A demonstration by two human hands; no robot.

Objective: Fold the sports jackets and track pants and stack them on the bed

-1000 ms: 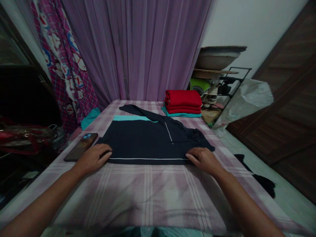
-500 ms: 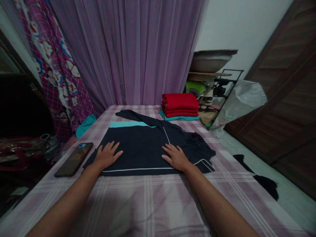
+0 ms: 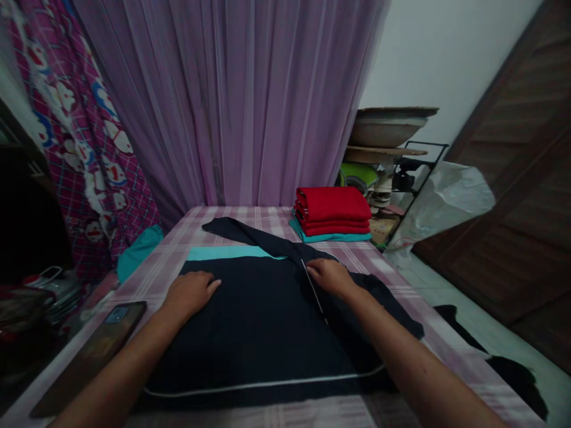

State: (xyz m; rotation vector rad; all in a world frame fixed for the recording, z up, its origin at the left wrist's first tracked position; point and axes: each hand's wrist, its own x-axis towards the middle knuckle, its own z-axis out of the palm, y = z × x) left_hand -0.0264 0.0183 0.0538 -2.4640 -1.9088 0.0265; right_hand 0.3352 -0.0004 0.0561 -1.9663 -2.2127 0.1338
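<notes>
A dark navy garment (image 3: pixel 250 333) with a teal band and thin white piping lies spread on the plaid-covered table (image 3: pixel 187 229). My left hand (image 3: pixel 190 291) rests flat on its upper left part, fingers together and stretched out. My right hand (image 3: pixel 330 276) lies on the garment near the white seam line, fingers bent down onto the cloth; whether it pinches the fabric is not clear. One sleeve runs off toward the far left corner.
A stack of folded red clothes on a teal piece (image 3: pixel 332 214) sits at the table's far right. A phone (image 3: pixel 96 351) lies at the left edge. Purple curtain (image 3: pixel 232 101) behind, a rack with basins (image 3: pixel 392 154) to the right, dark cloth on the floor (image 3: pixel 513 368).
Both hands slid forward over the garment, from its near hem to its upper part. The view has moved closer to the table.
</notes>
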